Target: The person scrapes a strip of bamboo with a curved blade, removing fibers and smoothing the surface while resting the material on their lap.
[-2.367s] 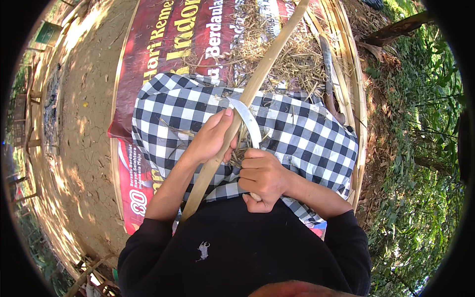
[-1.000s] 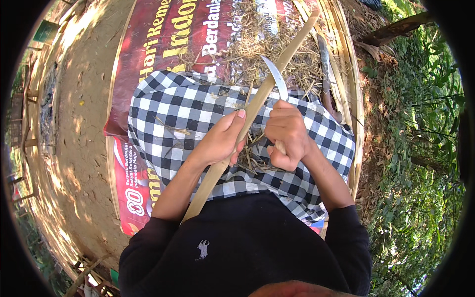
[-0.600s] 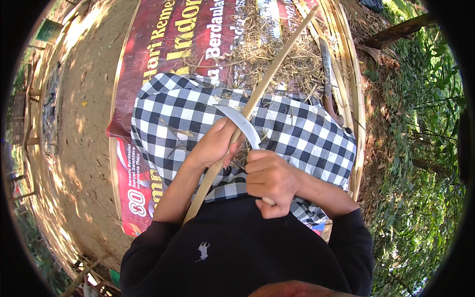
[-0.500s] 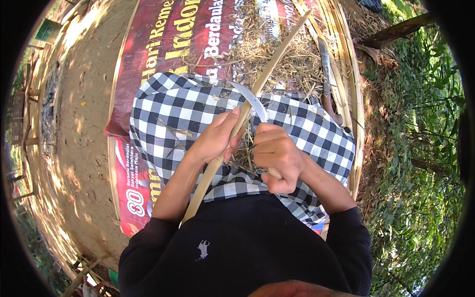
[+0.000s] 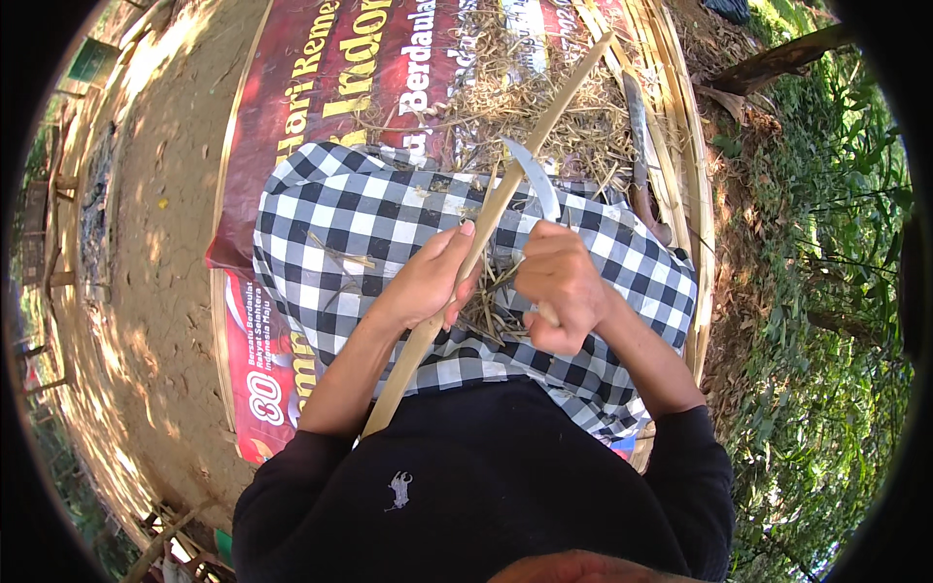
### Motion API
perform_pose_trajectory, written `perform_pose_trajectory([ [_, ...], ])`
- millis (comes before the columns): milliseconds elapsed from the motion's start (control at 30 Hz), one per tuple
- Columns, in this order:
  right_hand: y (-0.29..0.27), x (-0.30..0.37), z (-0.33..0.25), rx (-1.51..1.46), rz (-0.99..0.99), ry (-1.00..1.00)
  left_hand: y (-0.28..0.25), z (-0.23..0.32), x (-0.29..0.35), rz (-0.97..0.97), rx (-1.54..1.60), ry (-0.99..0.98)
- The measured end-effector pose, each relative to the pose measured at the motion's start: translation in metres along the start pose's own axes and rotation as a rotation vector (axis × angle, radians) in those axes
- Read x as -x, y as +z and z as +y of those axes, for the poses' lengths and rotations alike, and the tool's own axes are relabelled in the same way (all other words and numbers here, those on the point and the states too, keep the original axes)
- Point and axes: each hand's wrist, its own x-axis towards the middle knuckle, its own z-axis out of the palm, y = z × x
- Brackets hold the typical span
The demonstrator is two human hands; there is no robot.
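Note:
My left hand [image 5: 432,277] is closed around a long, pale bamboo strip [image 5: 501,194], its thumb lying along the top. The strip runs slantwise from beside my waist to the far right, over my lap. In my right hand [image 5: 561,285] is a knife with a curved blade [image 5: 535,177], gripped in a fist with the butt of its pale handle showing below. The blade's tip points far left and lies over or against the strip; contact is hard to tell. A black-and-white checked cloth [image 5: 340,219] covers my legs, with some shavings [image 5: 483,316] on it between my hands.
Beneath me a red printed banner [image 5: 253,175] covers a platform edged with bamboo slats [image 5: 692,165]. Curled shavings [image 5: 505,117] are heaped beyond my legs. A long grey-bladed tool [image 5: 638,126] lies right of them. Bare soil [image 5: 165,243] stretches left, green plants [image 5: 826,408] right.
The knife and my right hand have moved right and slightly farther out along the strip. A thin raised sliver now shows beside the strip, which has shifted slightly toward me.

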Motion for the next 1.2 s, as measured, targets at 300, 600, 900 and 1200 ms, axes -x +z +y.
perform_pose_trajectory([
  [300,0.003,-0.004,-0.005,-0.002,-0.015,-0.023,0.002,-0.002,0.007,-0.016,0.007,-0.02],
  [600,0.013,-0.002,-0.013,-0.069,-0.015,-0.003,0.001,-0.005,0.015,-0.01,0.048,-0.044],
  [900,-0.001,0.006,0.016,0.005,-0.056,0.01,0.002,-0.009,0.021,0.013,0.061,-0.054],
  [1200,-0.066,0.06,0.031,0.059,0.554,0.453,-0.024,-0.029,0.002,-0.147,0.57,-0.048],
])
